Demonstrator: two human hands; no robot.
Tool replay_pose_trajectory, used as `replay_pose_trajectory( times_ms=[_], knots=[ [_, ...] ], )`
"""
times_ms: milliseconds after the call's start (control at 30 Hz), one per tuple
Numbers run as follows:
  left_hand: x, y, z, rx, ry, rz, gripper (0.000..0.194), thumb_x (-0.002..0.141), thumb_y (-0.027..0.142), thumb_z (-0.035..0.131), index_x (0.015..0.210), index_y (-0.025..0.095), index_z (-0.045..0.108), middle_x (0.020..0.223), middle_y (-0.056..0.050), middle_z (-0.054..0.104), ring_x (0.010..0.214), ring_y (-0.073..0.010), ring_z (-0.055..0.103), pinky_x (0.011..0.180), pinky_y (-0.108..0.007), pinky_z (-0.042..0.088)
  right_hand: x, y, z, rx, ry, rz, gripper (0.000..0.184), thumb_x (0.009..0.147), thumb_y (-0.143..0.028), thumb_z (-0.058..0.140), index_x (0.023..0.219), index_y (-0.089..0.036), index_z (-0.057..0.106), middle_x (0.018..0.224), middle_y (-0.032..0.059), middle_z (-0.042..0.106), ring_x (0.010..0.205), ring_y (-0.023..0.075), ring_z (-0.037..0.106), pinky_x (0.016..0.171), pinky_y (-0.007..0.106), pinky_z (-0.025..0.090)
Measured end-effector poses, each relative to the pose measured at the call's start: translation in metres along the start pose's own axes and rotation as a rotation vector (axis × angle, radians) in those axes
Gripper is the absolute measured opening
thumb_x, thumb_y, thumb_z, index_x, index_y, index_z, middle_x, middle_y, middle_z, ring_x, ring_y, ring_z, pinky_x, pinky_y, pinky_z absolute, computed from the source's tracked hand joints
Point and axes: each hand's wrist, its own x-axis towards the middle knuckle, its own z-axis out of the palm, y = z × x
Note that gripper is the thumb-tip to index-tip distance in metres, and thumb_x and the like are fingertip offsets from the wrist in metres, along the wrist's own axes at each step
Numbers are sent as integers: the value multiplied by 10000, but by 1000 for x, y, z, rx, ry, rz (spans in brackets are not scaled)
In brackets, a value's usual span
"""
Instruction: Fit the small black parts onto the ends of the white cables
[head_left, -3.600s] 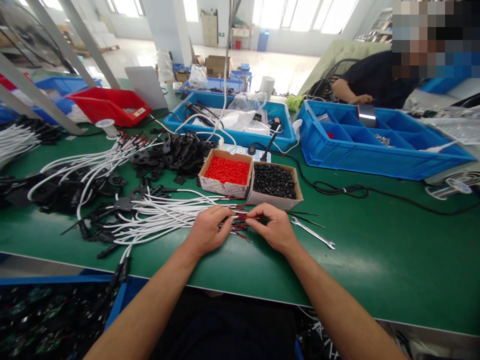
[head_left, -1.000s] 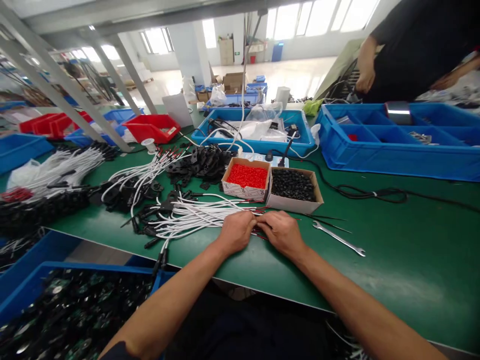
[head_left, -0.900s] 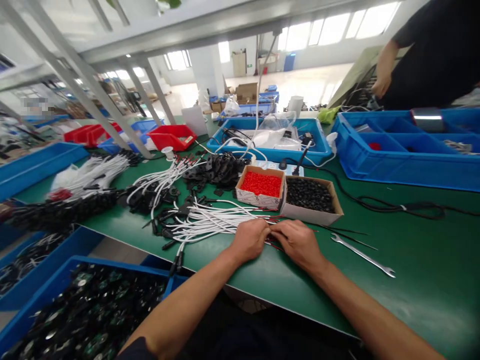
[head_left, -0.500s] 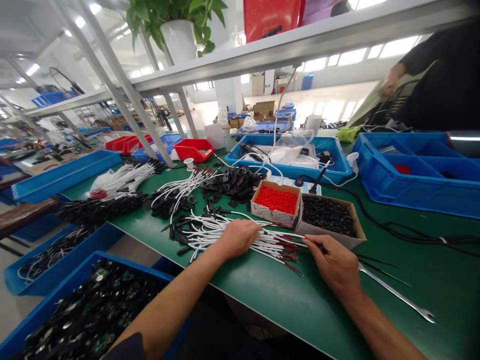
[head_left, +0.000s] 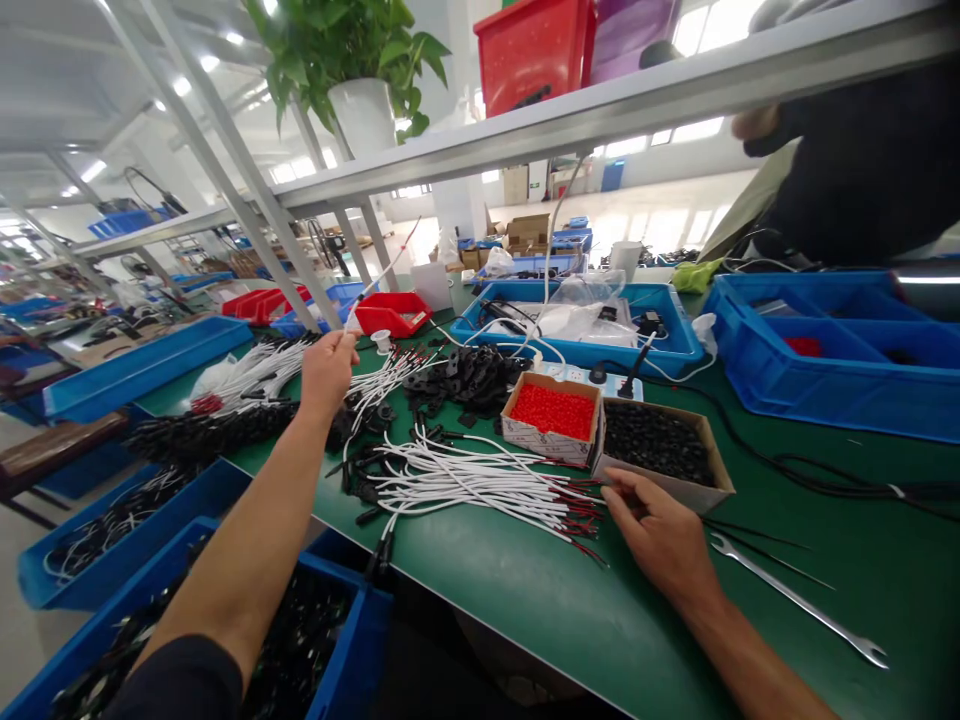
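My left hand (head_left: pixel 326 375) is closed on a white cable (head_left: pixel 382 272) and holds it up over the left part of the bench. The free end of this cable points up and to the right and shows a red wire. My right hand (head_left: pixel 660 535) rests low over the bench with loosely curled fingers, its fingertips apart from the thumb and nothing visible between them. Beside those fingertips lie the stripped red and black ends of a bundle of white cables (head_left: pixel 472 480). Behind them stand a box of small red caps (head_left: pixel 555 412) and a box of small black parts (head_left: pixel 660 440).
An open-ended wrench (head_left: pixel 799 600) lies right of my right hand. Blue trays (head_left: pixel 682 355) and a divided blue bin (head_left: pixel 855 385) stand behind. A shelf (head_left: pixel 525 125) crosses overhead. Dark parts fill a blue crate (head_left: pixel 367 610) below the bench edge. A person in dark clothing stands at the right.
My left hand has lifted a cable out of the bundle and carried it up and left. The right hand has let go of the cable and stays near the wire ends. The view has swung left.
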Motion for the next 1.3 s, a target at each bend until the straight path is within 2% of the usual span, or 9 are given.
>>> replay_pose_trajectory(
  times_ms=[167, 300, 500, 633, 800, 1000, 1067, 1167, 1300],
  knots=[
    [36, -39, 13, 619, -236, 27, 372, 919, 345, 437, 1103, 102, 650, 1031, -190, 646, 991, -300, 588, 886, -424, 431, 1, -1, 5, 15, -86, 10, 304, 918, -401, 535, 1126, -222, 666, 1014, 25, 700, 840, 196, 664, 790, 334, 528],
    [14, -29, 69, 588, -317, 109, 522, 837, 368, 581, 1324, 188, 539, 1264, -181, 561, 1205, -363, 468, 982, -517, 373, 3, -4, 9, 12, -115, 6, 300, 926, -383, 519, 1141, -224, 656, 1019, 29, 696, 868, 205, 662, 817, 345, 520],
    [-8, 13, 172, 432, -457, 146, 449, 879, 502, 520, 1171, 187, 652, 1130, -127, 641, 1092, -247, 568, 975, -339, 419, 3, -3, 8, 14, -180, -15, 270, 941, -373, 506, 1113, -237, 663, 1062, 17, 691, 888, 193, 661, 810, 333, 523],
    [-8, 19, 200, 401, -480, 52, 333, 824, 326, 591, 1032, 84, 686, 1078, -204, 647, 1062, -291, 595, 947, -369, 435, 3, -4, 5, 25, -223, -30, 247, 957, -344, 486, 1077, -238, 674, 1050, 9, 696, 923, 185, 659, 839, 329, 520],
    [-7, 20, 183, 312, -430, -25, 255, 849, 203, 476, 910, 100, 701, 1018, -199, 672, 1033, -287, 623, 932, -364, 441, 5, -10, 2, 56, -213, -83, 227, 957, -303, 498, 1074, -216, 671, 1045, 19, 695, 950, 180, 655, 868, 327, 514],
    [-55, 54, 127, 33, -474, -5, 410, 976, 322, 298, 1224, 144, 571, 831, -58, 688, 750, -157, 658, 737, -251, 495, 2, -22, -5, 157, -99, -88, 223, 924, -288, 563, 1131, -219, 612, 989, 32, 668, 811, 157, 640, 737, 291, 527],
    [-93, 77, 107, -170, -651, 150, 353, 964, 349, 385, 1188, 166, 587, 752, -22, 659, 670, -136, 628, 688, -234, 492, 0, -28, -8, 246, -65, -56, 284, 890, -299, 616, 1157, -215, 570, 1050, 47, 655, 842, 161, 642, 763, 291, 533],
    [-153, 115, 83, -292, -880, 573, 262, 957, 259, 431, 1103, 211, 644, 992, -54, 659, 882, -148, 626, 812, -258, 474, -3, -37, -11, 406, -164, -28, 355, 866, -317, 645, 1175, -205, 510, 1178, 79, 616, 951, 182, 637, 813, 302, 529],
    [-199, 140, 79, -232, -927, 782, 281, 980, 235, 402, 1156, 244, 622, 1042, -53, 647, 953, -175, 597, 824, -292, 455, -3, -41, -11, 397, -452, 41, 130, 937, -319, 526, 933, -193, 558, 848, 23, 644, 745, 153, 601, 697, 288, 484]
  ],
)
